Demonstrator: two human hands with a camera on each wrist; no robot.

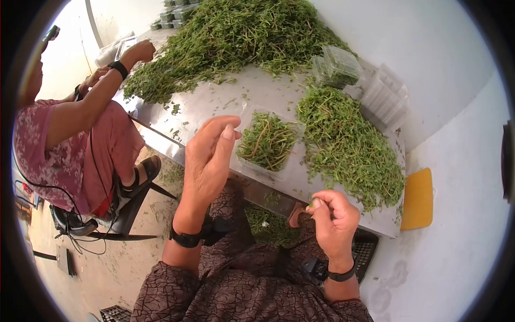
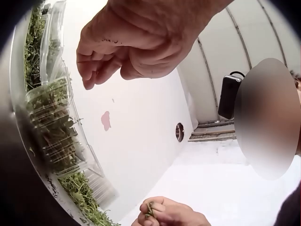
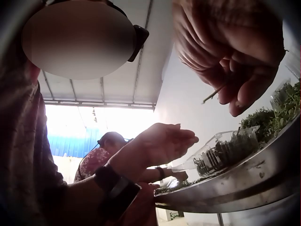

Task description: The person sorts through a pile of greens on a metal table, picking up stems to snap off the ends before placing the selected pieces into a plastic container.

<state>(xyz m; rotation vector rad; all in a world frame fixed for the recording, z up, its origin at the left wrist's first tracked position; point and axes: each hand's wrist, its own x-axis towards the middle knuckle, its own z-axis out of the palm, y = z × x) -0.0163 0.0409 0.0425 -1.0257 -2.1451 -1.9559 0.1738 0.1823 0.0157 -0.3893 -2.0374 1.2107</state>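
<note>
Between the right fingers (image 1: 337, 199), a sprig (image 1: 311, 205). Just right of the left fingers (image 1: 219, 122), on the table (image 1: 214, 99) near its front edge, a tray (image 1: 295, 153) with herbs (image 1: 266, 142) in it. Beyond the right fingers, a smaller heap (image 1: 351, 147); behind that, a box (image 1: 343, 65) with greenery inside, and beside it nested containers (image 1: 384, 99), near the wall. Far beyond the left fingers, a larger heap (image 1: 252, 37) on the table; behind its left end, stacked boxes (image 1: 176, 16). Left of the left fingers, a person (image 1: 59, 145) on a chair (image 1: 131, 217). Right of the right fingers, past the table's end, a panel (image 1: 418, 198).
</note>
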